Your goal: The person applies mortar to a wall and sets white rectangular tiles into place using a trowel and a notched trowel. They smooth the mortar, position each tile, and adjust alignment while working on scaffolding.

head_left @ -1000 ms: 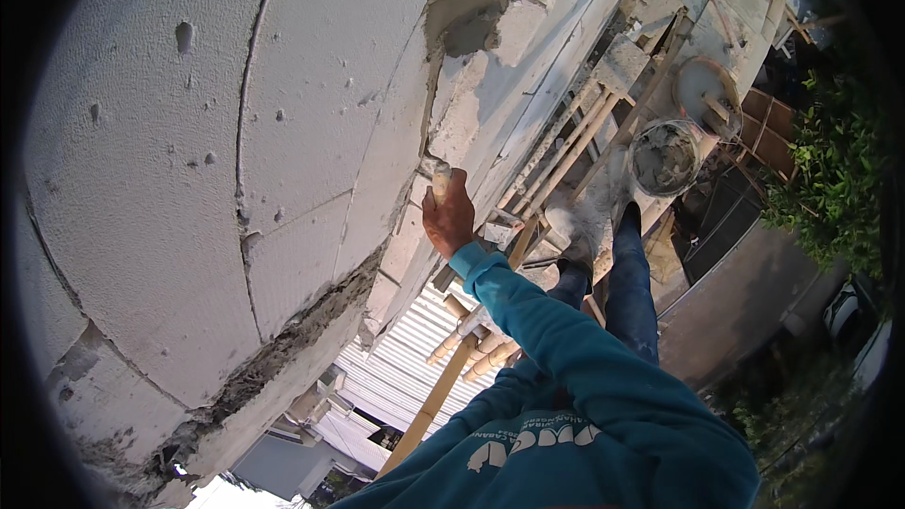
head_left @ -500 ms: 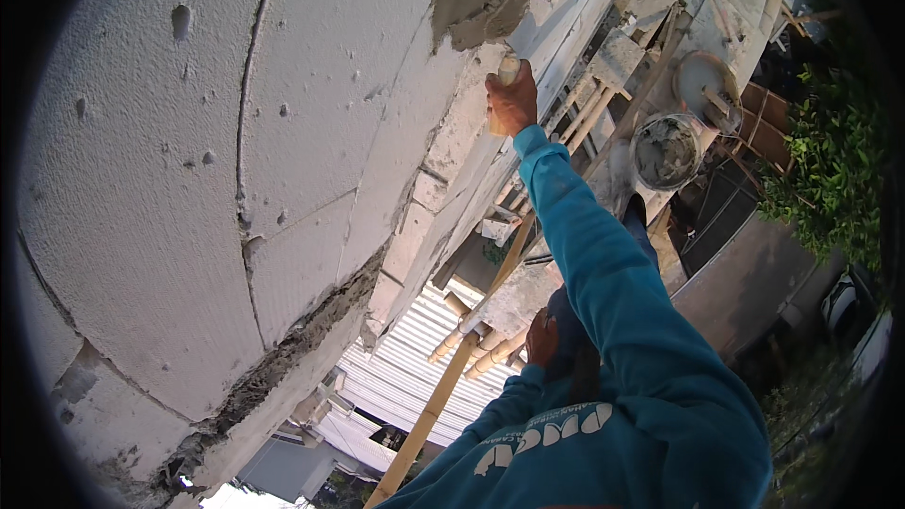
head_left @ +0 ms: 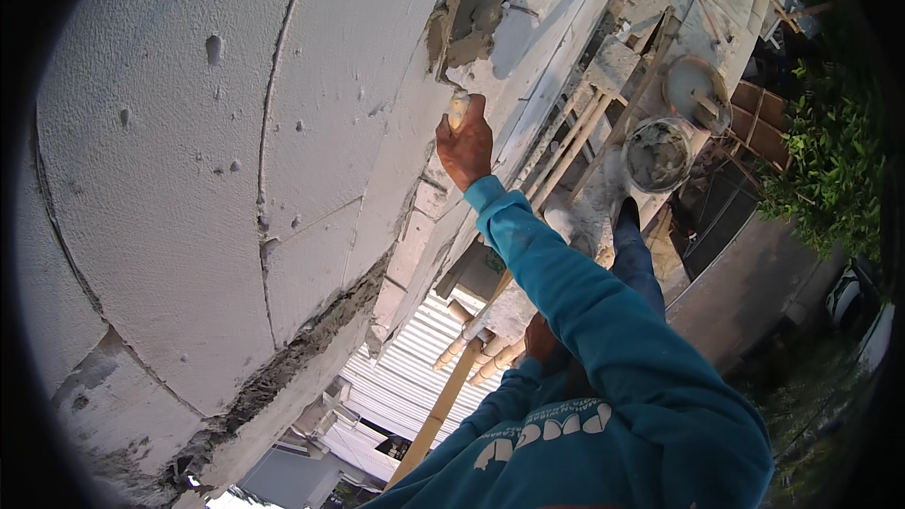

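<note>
My right hand (head_left: 466, 139) is closed round the pale wooden handle of a trowel (head_left: 458, 111). The trowel's thin metal neck runs up from the fist to a grey blade lying against a patch of wet mortar (head_left: 436, 42) on the block wall. Blade and mortar are close in colour, so the blade's outline is hard to make out. My left hand (head_left: 540, 337) hangs low by my leg, partly covered by the right sleeve. Its fingers are not clear.
To the right, a bucket of mortar (head_left: 658, 155) and a round basin (head_left: 696, 94) stand on a narrow, plank-strewn scaffold. Bamboo poles (head_left: 490, 358) and a long timber (head_left: 436, 415) cross below, above a corrugated roof (head_left: 377, 382). The pale wall (head_left: 189, 226) fills the left side.
My right hand has moved left and slightly down, turning so the trowel's neck and blade now show against the mortar patch. The left hand is now more covered by the sleeve.
</note>
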`<state>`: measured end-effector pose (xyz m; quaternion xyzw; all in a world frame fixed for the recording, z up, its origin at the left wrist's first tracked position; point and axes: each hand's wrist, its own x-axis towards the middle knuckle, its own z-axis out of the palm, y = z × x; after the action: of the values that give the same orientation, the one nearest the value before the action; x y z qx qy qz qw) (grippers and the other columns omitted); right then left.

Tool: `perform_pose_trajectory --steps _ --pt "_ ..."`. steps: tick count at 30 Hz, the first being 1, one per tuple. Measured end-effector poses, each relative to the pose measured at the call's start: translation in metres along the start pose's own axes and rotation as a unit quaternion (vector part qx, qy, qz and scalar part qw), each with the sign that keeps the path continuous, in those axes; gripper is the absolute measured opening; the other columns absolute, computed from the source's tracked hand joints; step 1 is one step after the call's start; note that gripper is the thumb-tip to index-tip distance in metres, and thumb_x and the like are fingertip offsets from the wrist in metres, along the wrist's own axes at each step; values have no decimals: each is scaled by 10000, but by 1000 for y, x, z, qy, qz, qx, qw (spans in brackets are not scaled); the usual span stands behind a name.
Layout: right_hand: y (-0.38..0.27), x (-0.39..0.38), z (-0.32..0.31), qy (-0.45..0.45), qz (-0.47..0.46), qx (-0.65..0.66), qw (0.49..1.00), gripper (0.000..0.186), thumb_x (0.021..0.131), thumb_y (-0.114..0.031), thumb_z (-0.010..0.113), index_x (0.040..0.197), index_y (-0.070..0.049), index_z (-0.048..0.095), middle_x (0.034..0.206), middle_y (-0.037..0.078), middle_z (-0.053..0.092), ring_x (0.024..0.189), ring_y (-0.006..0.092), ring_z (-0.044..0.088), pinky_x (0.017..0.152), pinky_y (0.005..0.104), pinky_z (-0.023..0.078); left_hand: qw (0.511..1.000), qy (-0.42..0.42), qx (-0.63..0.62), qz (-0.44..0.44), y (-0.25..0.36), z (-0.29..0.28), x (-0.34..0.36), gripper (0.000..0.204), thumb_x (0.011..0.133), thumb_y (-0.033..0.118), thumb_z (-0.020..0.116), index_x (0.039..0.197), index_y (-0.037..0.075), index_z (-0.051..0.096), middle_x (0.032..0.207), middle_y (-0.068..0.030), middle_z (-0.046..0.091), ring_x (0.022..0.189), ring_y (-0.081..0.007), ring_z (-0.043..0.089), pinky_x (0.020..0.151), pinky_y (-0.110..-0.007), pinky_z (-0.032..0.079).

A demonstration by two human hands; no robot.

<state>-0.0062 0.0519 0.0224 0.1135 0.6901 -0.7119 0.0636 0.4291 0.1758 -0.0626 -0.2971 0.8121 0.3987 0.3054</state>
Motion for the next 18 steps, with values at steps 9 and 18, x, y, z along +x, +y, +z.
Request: perform_pose_trajectory --steps 9,18 --pt "-10 -88 10 -56 62 -60 995 403 846 -67 634 1164 -61 386 1004 213 609 919 430 618 770 500 504 1000 -23 -7 -1 42 -19 12 479 929 334 548 1301 33 567 1230 -228 628 1146 -401 589 981 -464 462" --pt "17 -84 37 -24 72 -87 993 456 846 -83 641 1206 -10 371 1076 263 572 952 465 606 802 528 501 998 -41 -7 45 17 -20 7 471 922 333 559 1288 37 579 1203 -224 644 1124 -401 604 959 -464 479"
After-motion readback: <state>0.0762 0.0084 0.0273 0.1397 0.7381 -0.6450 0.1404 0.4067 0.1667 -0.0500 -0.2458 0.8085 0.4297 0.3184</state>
